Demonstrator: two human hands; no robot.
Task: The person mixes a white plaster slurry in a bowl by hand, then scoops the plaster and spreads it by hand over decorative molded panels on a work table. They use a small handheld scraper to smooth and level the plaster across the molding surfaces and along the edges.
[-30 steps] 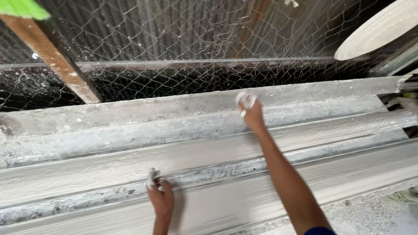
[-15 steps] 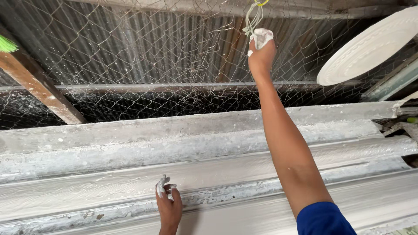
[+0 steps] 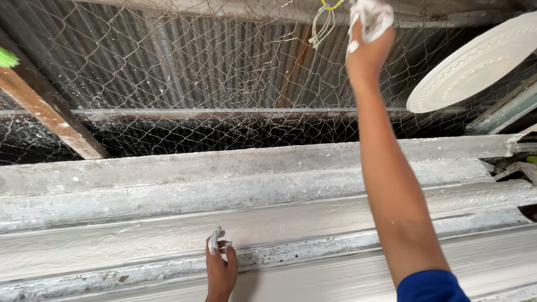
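Observation:
My left hand (image 3: 220, 265), smeared with white plaster, rests with fingers curled on a long white plaster moulding (image 3: 313, 215) that runs across the view. My right hand (image 3: 366, 31) is raised high at the top of the view, also coated in white, reaching up at the wire mesh (image 3: 184, 72) next to a bundle of thin wires (image 3: 321, 25) hanging from a yellow loop. Whether the right hand grips anything I cannot make out. My forearm and a blue sleeve (image 3: 430, 288) fill the lower right.
Corrugated metal sheeting stands behind the wire mesh. A slanted wooden beam (image 3: 50, 114) is at the left with a green bristle tip above it. A round white plaster disc (image 3: 475, 61) leans at the upper right. Debris lies at the right edge.
My right hand has risen from the moulding up to the wire mesh and the hanging wires. The left hand has stayed on the moulding.

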